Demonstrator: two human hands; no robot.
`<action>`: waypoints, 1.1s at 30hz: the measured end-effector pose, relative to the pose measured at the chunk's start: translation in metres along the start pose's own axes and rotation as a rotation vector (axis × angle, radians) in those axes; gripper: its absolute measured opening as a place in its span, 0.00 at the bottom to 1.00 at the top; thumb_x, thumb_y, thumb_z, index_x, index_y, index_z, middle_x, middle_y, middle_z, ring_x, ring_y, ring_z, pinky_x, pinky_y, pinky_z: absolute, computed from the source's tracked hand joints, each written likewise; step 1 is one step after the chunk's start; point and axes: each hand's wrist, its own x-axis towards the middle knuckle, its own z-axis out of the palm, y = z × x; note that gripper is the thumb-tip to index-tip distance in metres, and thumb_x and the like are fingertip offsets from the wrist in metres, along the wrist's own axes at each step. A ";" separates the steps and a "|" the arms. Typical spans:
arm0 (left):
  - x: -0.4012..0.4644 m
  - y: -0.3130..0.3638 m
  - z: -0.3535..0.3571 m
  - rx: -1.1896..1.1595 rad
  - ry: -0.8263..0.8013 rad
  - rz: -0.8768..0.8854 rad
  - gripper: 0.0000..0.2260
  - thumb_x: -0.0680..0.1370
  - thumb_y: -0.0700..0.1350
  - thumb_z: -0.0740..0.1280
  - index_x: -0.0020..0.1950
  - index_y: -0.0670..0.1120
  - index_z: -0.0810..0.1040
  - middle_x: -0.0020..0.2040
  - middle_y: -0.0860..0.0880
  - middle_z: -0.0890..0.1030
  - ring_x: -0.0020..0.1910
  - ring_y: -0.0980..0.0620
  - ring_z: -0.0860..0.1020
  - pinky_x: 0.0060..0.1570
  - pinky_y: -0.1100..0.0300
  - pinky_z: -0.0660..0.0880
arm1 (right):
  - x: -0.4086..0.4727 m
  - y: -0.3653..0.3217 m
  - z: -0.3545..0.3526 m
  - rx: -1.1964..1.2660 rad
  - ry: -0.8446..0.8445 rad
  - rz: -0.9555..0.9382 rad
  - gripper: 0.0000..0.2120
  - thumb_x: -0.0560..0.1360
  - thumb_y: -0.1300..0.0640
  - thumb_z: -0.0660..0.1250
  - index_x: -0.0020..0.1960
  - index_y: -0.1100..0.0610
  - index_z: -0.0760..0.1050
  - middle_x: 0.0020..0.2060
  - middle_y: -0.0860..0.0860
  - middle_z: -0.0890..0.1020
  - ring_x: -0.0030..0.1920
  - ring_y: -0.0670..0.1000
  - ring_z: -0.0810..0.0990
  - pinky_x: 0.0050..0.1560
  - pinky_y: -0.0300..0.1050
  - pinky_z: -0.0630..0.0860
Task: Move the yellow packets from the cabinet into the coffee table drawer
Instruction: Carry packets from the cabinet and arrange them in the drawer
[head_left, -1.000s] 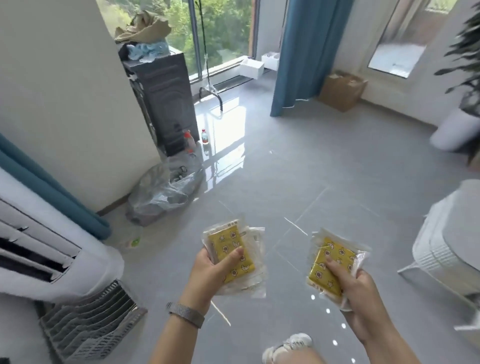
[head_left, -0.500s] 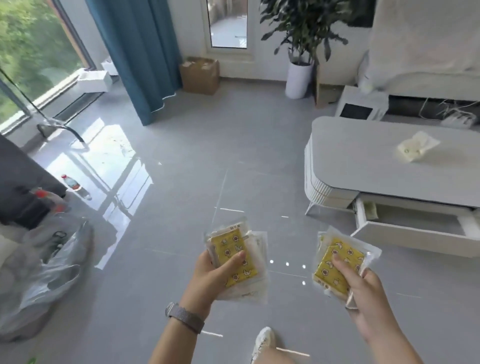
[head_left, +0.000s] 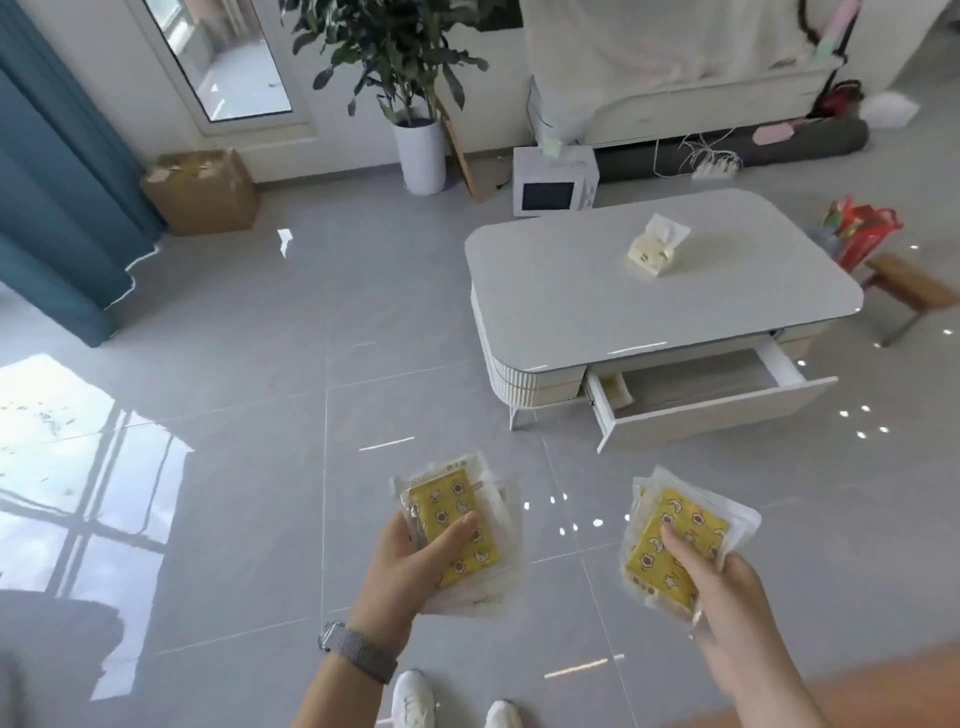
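My left hand (head_left: 410, 571) grips a small stack of yellow packets (head_left: 457, 525) in clear wrappers, thumb pressed across the top one. My right hand (head_left: 722, 587) holds a second stack of yellow packets (head_left: 680, 540) the same way. Both stacks are at waist height over the grey tiled floor. Ahead to the right stands the white coffee table (head_left: 571, 291). Its drawer (head_left: 717, 410) is pulled open toward me, and one packet (head_left: 618, 387) lies at the drawer's left end. The cabinet is out of view.
A tissue pack (head_left: 657, 249) lies on the tabletop. Behind the table are a white microwave (head_left: 553, 182), a potted plant (head_left: 421, 150) and a cardboard box (head_left: 202, 192). A blue curtain (head_left: 57, 208) hangs at left. A wooden stool (head_left: 909, 291) and red bag (head_left: 862, 234) stand at right.
My view has swung right, away from the window and dark cabinet, bringing the whole coffee table and its open drawer into sight. Both hands keep the same hold on their packets.
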 end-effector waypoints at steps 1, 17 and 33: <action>0.011 0.003 0.006 0.015 -0.021 -0.004 0.16 0.71 0.43 0.72 0.57 0.40 0.79 0.48 0.43 0.86 0.47 0.43 0.85 0.45 0.53 0.82 | 0.005 -0.002 -0.003 0.015 0.019 0.001 0.05 0.75 0.62 0.68 0.50 0.57 0.79 0.38 0.52 0.86 0.36 0.48 0.86 0.30 0.42 0.81; 0.207 0.091 0.073 0.136 -0.327 0.011 0.11 0.75 0.40 0.70 0.57 0.42 0.79 0.49 0.43 0.85 0.48 0.44 0.84 0.46 0.53 0.82 | 0.110 -0.069 0.047 0.151 0.305 -0.063 0.05 0.74 0.60 0.70 0.50 0.58 0.80 0.41 0.54 0.87 0.41 0.52 0.86 0.45 0.50 0.79; 0.269 0.064 0.299 0.183 -0.445 -0.080 0.10 0.75 0.39 0.71 0.57 0.41 0.80 0.50 0.43 0.85 0.49 0.44 0.84 0.47 0.52 0.80 | 0.186 -0.167 -0.123 0.232 0.406 -0.081 0.08 0.75 0.62 0.68 0.55 0.58 0.79 0.44 0.53 0.87 0.40 0.50 0.86 0.43 0.48 0.77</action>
